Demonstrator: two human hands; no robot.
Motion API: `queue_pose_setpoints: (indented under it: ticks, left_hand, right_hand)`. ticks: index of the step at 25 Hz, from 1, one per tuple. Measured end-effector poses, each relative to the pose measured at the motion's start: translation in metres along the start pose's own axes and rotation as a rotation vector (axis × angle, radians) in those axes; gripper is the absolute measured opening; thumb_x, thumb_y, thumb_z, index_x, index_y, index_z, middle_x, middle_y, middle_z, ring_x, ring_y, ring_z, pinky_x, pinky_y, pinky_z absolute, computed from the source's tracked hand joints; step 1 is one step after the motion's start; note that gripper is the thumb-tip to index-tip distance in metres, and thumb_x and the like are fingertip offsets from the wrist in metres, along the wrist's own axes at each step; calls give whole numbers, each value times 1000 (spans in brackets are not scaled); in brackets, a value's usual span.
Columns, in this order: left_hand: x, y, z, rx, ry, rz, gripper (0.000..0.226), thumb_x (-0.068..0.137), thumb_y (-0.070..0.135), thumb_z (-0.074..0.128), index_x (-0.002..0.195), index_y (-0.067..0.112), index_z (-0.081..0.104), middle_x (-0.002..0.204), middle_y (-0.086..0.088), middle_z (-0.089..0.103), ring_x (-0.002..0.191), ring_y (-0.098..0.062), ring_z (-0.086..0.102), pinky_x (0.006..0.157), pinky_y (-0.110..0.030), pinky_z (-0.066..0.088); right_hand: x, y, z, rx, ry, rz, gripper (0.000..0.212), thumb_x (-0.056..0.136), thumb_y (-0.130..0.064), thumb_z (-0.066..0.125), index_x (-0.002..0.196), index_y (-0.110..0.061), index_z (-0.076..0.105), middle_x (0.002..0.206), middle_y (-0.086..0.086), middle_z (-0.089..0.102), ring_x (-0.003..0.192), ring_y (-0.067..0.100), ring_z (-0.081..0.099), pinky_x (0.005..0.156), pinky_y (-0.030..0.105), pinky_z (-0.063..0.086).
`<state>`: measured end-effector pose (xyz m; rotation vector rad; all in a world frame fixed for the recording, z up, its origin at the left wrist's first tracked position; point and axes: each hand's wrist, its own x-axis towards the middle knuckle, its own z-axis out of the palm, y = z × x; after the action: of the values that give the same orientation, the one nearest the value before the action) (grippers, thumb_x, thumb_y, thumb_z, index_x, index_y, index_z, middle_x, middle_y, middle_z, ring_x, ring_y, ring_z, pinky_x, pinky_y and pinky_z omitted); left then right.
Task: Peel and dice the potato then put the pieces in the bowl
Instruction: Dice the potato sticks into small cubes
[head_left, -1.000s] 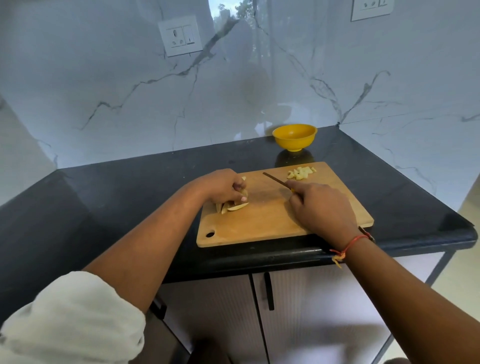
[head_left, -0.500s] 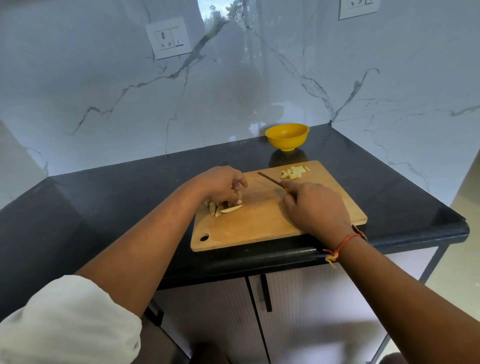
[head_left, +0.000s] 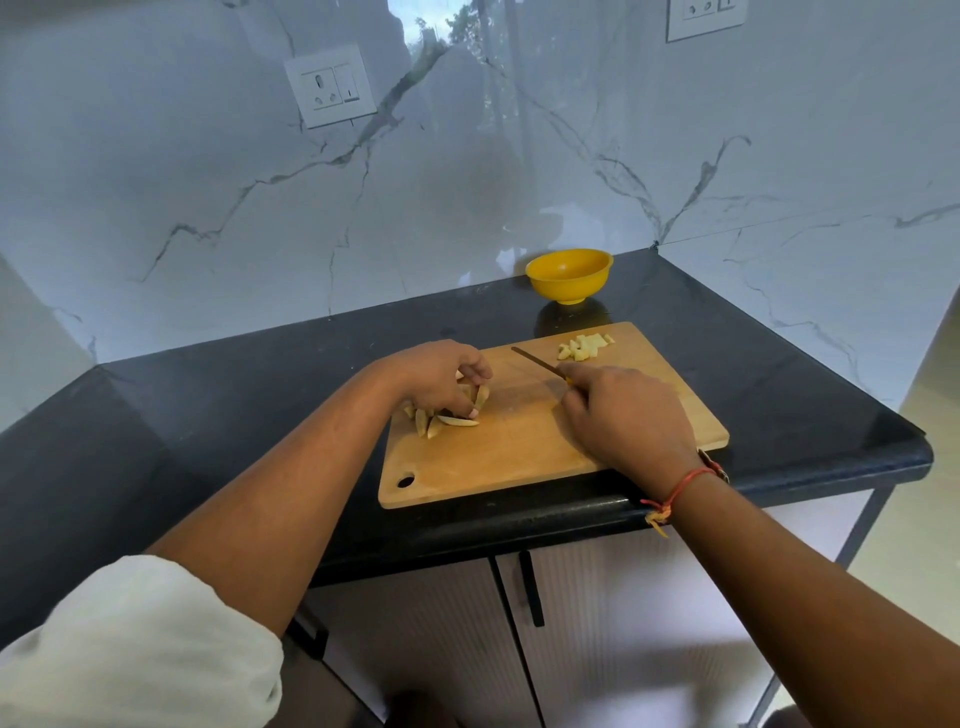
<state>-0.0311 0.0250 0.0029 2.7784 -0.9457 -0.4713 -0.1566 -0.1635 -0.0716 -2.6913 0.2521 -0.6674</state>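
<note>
A wooden cutting board (head_left: 519, 457) lies on the black counter. At its left part several peeled potato strips (head_left: 447, 420) lie in a loose pile. My left hand (head_left: 439, 376) hovers over them with fingers curled, pinching a few strips. My right hand (head_left: 623, 415) grips a knife (head_left: 535, 359) whose thin blade points up and to the left, off the strips. A small heap of diced potato (head_left: 584, 347) sits at the board's far right corner. The yellow bowl (head_left: 569, 275) stands behind the board near the wall; nothing shows inside it.
The black counter (head_left: 234, 415) runs left of the board and ends at a front edge near my arms. Marble walls close the back and right sides, with a socket plate (head_left: 330, 85). Cabinet doors with black handles (head_left: 530, 587) sit below.
My left hand has shifted a little over the potato strips and gathers them with its fingers. The right hand and knife keep almost the same place. The camera has moved slightly.
</note>
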Motion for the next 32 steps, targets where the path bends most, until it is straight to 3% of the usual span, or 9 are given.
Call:
queue_pose_setpoints:
  ticks: [5, 9, 15, 18, 21, 24, 27, 32]
  left_hand:
    - [6, 9, 10, -85, 107, 49, 50, 87, 5, 71, 129, 28, 60, 129, 12, 61, 88, 3, 53, 79, -20, 45]
    - [17, 20, 24, -145, 238, 64, 47, 86, -2, 69, 125, 24, 63, 122, 6, 65, 88, -1, 60, 73, -15, 46]
    - [31, 24, 40, -284, 461, 23, 31, 86, 9, 74, 114, 20, 69, 98, 6, 73, 86, -2, 68, 89, -25, 51]
    - [39, 28, 50, -301, 584, -21, 17, 87, 14, 74, 104, 15, 74, 98, 1, 73, 89, -7, 64, 84, -24, 48]
    - [45, 35, 61, -242, 616, -38, 9, 91, 19, 70, 91, 14, 78, 96, -2, 74, 89, -11, 62, 79, -24, 42]
    - [49, 41, 65, -231, 650, -47, 12, 93, 20, 68, 92, 15, 79, 96, -3, 74, 91, -16, 65, 79, -26, 44]
    - [51, 43, 66, -235, 674, -29, 13, 92, 22, 69, 98, 18, 80, 99, 0, 74, 93, -14, 64, 82, -26, 48]
    - [51, 37, 68, -270, 710, -24, 10, 90, 22, 71, 92, 17, 80, 91, 0, 75, 87, -12, 64, 79, -23, 45]
  right_hand:
    - [1, -1, -1, 2, 6, 43, 42, 103, -41, 42, 143, -36, 53, 108, -4, 70, 78, 8, 51, 60, 24, 42]
    - [0, -2, -2, 9, 7, 37, 42, 103, -40, 42, 144, -36, 51, 111, -4, 69, 89, 12, 61, 63, 24, 43]
    - [3, -1, 0, 13, 21, 59, 42, 104, -40, 40, 144, -35, 51, 108, -3, 69, 88, 13, 62, 65, 25, 49]
    - [3, -1, 2, 0, 24, 68, 43, 103, -41, 39, 144, -36, 50, 104, -4, 69, 84, 13, 61, 64, 28, 53]
    - [4, -1, 3, -11, 18, 75, 42, 103, -41, 38, 143, -37, 51, 105, -4, 69, 79, 9, 54, 57, 24, 43]
    - [3, -2, 3, -14, 14, 74, 42, 103, -42, 38, 142, -38, 52, 98, -6, 67, 73, 7, 49, 51, 22, 35]
    - [4, -2, 1, -24, 1, 89, 43, 103, -43, 38, 144, -41, 50, 83, -9, 55, 64, 7, 49, 49, 23, 39]
    - [7, -6, -2, -67, -42, 95, 44, 104, -43, 36, 147, -42, 45, 78, -7, 57, 63, 8, 52, 49, 25, 44]
